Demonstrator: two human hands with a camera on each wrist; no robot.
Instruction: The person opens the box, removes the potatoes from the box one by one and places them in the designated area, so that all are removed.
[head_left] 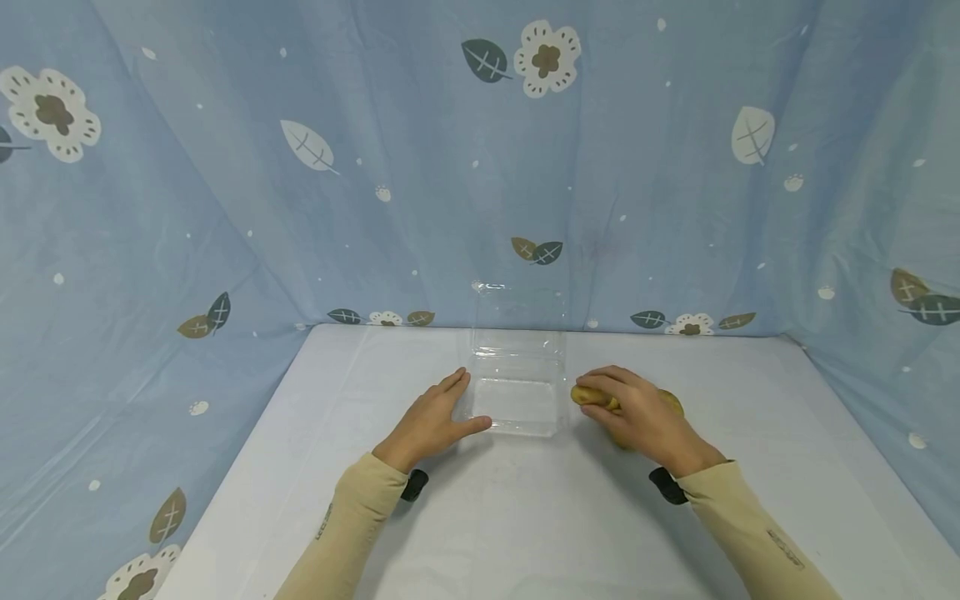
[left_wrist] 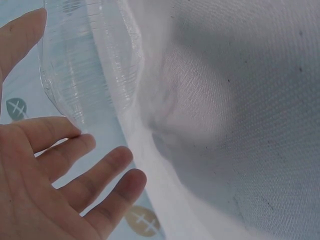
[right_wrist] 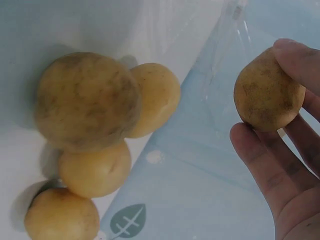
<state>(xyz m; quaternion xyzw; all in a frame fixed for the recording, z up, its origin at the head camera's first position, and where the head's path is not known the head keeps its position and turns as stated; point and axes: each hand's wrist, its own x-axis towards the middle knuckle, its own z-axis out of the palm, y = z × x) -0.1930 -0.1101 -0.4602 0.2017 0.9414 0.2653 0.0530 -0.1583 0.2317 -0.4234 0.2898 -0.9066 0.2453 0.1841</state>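
A clear plastic box (head_left: 517, 404) with its lid (head_left: 519, 317) raised at the back stands on the white table. My left hand (head_left: 435, 421) is at the box's left front corner, fingers along the side and thumb over the front edge. In the left wrist view, fingertips of the left hand (left_wrist: 75, 175) meet the clear rim. To the right of the box, my right hand (head_left: 637, 421) pinches a potato (right_wrist: 270, 90) between thumb and fingers. Under and beside that hand lie several more potatoes (right_wrist: 95, 170), mostly hidden by it in the head view.
The white table (head_left: 502, 517) ends at the back against a blue curtain (head_left: 420, 208) printed with leaves and flowers. More of the curtain hangs along both sides. Dark wrist straps (head_left: 667, 486) sit at the ends of the beige sleeves (head_left: 750, 525).
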